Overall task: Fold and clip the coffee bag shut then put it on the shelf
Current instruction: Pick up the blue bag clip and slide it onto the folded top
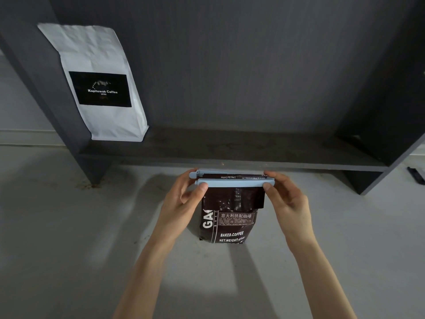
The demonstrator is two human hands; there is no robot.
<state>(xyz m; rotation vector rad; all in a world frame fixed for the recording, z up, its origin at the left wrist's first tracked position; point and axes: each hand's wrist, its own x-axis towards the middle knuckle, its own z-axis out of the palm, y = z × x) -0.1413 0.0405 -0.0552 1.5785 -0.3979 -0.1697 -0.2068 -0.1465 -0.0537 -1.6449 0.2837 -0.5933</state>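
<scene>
Coffee bag (226,223) upright on table (69,226) below shelf (230,146), both hands, left hand (181,203) and right hand (287,201), fingers clamped on the blue clip (232,180) ends across its folded top.

The left hand (184,199) hides part of the big white letters on the coffee bag (227,222). The small print there is too tiny to read. A black thing (416,178) is cut off at the right edge.
</scene>
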